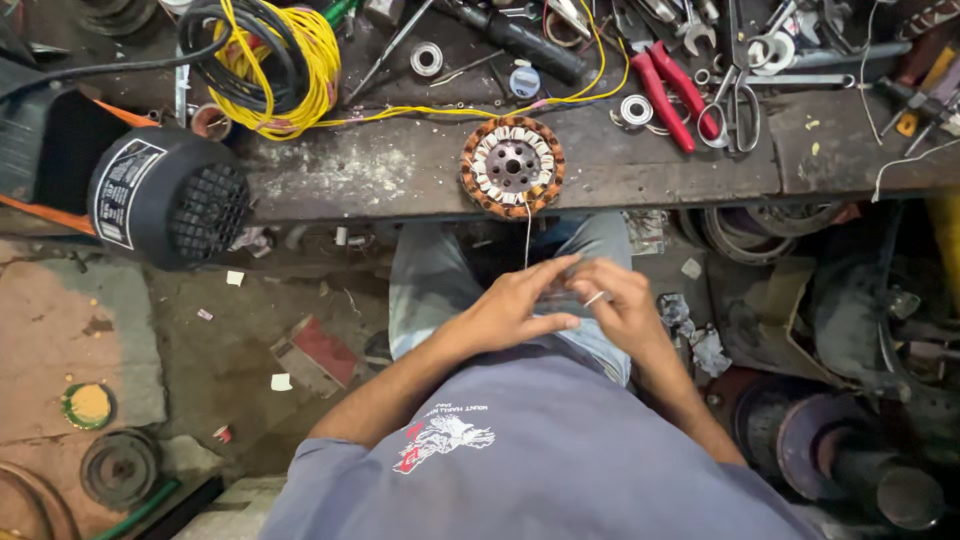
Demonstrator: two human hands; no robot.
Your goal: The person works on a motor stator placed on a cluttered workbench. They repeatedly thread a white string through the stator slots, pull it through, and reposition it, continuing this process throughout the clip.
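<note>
A round motor stator [512, 167] with copper windings and white insulating strips lies flat near the front edge of the dark workbench [380, 180]. A thin white thread [528, 232] runs from it down toward my hands. My left hand [515, 305] and my right hand [620, 305] meet over my lap, fingers pinched together on the thread's lower end, with a ring on the right hand. Both hands are below the bench edge, just in front of the stator.
Yellow wire coil [285, 60] and black cable lie at the bench's back left. Red-handled pliers [675, 95], scissors [738, 105], bearings and wrenches clutter the back right. A black motor fan cover [165, 200] sits at left. Scrap parts and paper bits litter the floor.
</note>
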